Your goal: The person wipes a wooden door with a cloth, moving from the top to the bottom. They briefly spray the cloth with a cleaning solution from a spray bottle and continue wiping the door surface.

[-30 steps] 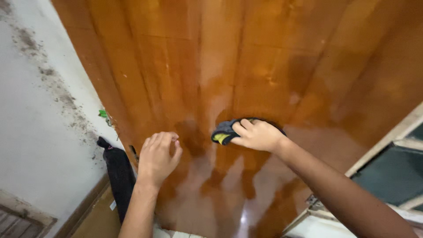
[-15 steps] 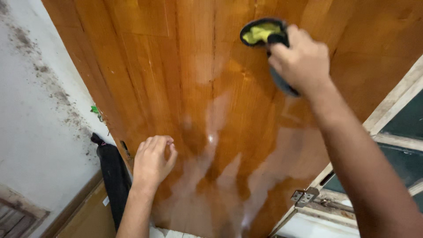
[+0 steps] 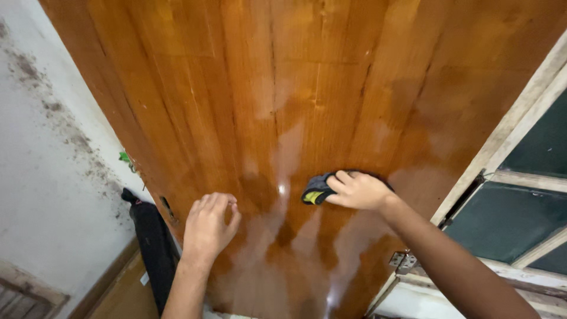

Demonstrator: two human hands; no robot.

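Sweeping back down, your right hand [image 3: 357, 190] now sits low on the wooden door [image 3: 307, 88], about level with your left hand; half a second ago it was high up near the top of the view, and a second ago it was down about where it is now. From that I judge you have just run one full up-and-down pass over the middle boards, and the wet-looking sheen around both hands suggests that this lower stretch has been gone over.

Going left to right: well off to the left of your left hand is one stained white wall [image 3: 47, 177], then one dark bag or cloth [image 3: 150, 236] hanging just beside the door's edge. Your left hand [image 3: 208, 227] comes next, fingers loosely curled, knuckles resting on or very near the wood, holding nothing; it has barely shifted over the second. To its right, your right hand presses flat, fingers together, on one grey cloth with a yellow patch [image 3: 316, 192], which pokes out on the hand's left side against the door. Right of that arm sit one metal hinge [image 3: 403, 260] and one pale window frame [image 3: 520, 177].
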